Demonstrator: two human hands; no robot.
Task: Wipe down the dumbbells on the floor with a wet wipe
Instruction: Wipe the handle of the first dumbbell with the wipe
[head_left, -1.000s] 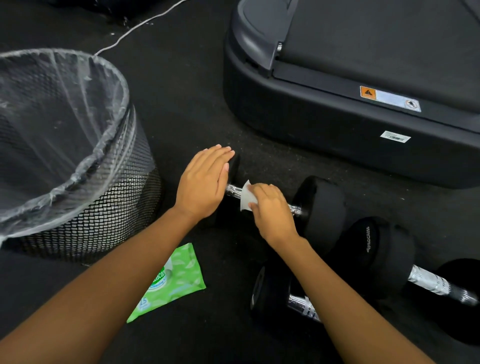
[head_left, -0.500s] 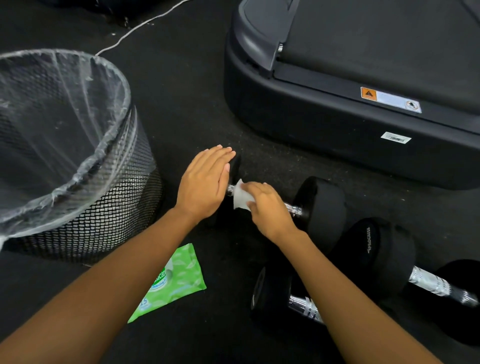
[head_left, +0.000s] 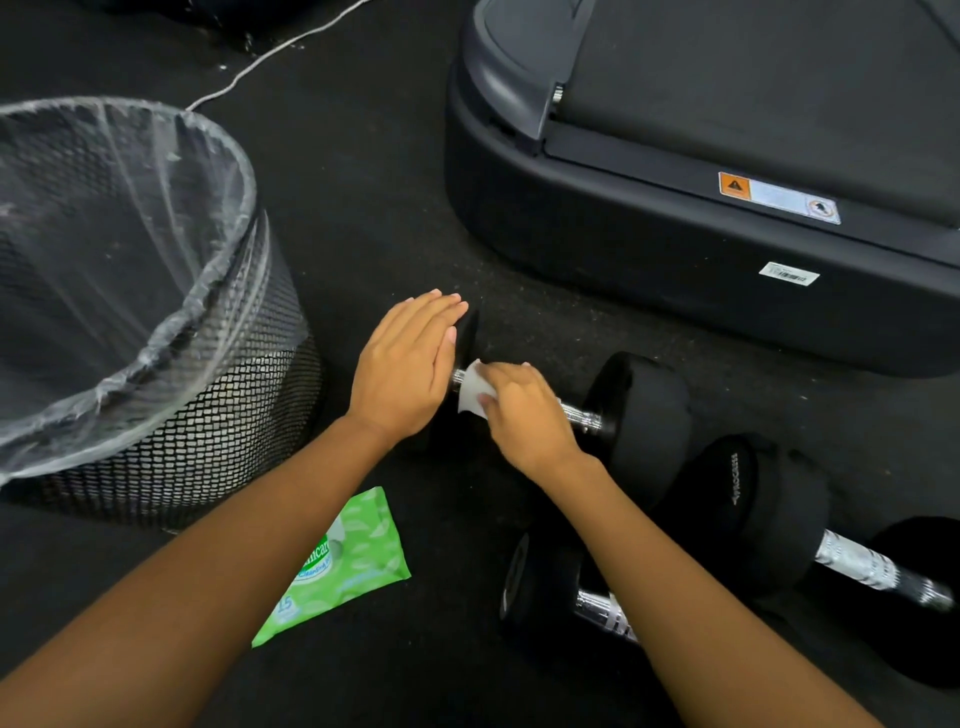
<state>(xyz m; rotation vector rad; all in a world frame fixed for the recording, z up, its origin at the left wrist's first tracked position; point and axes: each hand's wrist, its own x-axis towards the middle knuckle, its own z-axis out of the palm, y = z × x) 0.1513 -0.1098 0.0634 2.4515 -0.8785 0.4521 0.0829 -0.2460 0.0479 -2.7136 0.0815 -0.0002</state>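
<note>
A black dumbbell with a chrome handle lies on the dark floor in the middle. My left hand rests flat, fingers straight, on its left head, which it mostly hides. My right hand is curled over the handle and presses a white wet wipe against the handle's left end. Two more black dumbbells lie nearer me at the right: one with a chrome bar running to the right edge, another partly hidden under my right forearm.
A green wet-wipe pack lies on the floor under my left forearm. A black mesh bin with a clear liner stands at the left. A treadmill base fills the upper right. A white cable runs across the floor at the top.
My right hand has slid the wipe leftward along the handle toward the left head. My left hand has stayed in place on that head.
</note>
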